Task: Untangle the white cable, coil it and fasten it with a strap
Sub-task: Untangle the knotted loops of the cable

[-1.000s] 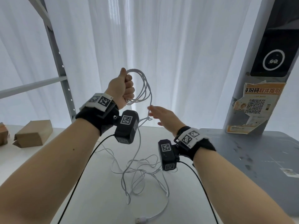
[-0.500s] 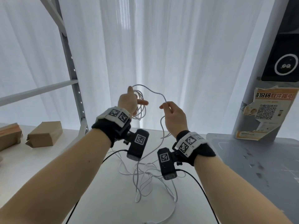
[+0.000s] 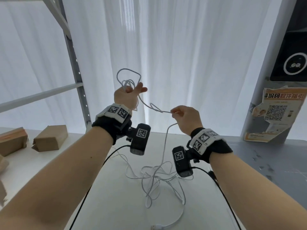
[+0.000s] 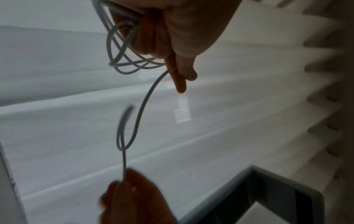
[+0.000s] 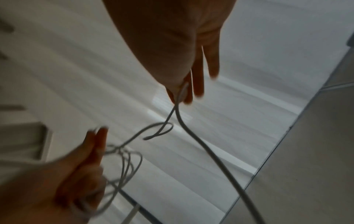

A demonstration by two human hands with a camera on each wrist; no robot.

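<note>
Behind everything hangs a sheer white curtain (image 3: 174, 55), with a grey metal shelving frame (image 3: 74, 67) at your left. Below your arms lies the flat white surface (image 3: 116, 205), adjoining a grey scuffed mat (image 3: 265, 163) on your right. Two brown cardboard boxes (image 3: 49, 140) sit far to your left on that surface.

The thin white cable (image 3: 156, 178) is in three parts: a loose tangle on the surface between your forearms, one strand rising from it to your right hand, and a bundle of small loops in your raised left hand.

Your left hand (image 3: 127, 97) is higher, its fingers (image 4: 153, 37) curled around the gathered loops, with the thumb and one finger sticking out towards your right.

Your right hand (image 3: 186, 120) is lower and to the right, its thumb and fingertips pinching the strand, the other fingers (image 5: 212, 60) loosely extended.

Between the hands the cable runs slanting down from left to right, with a small twisted kink (image 3: 156, 108) midway. The next turn probably means carrying the pinched strand up and leftwards to the bundle. No strap is visible.
</note>
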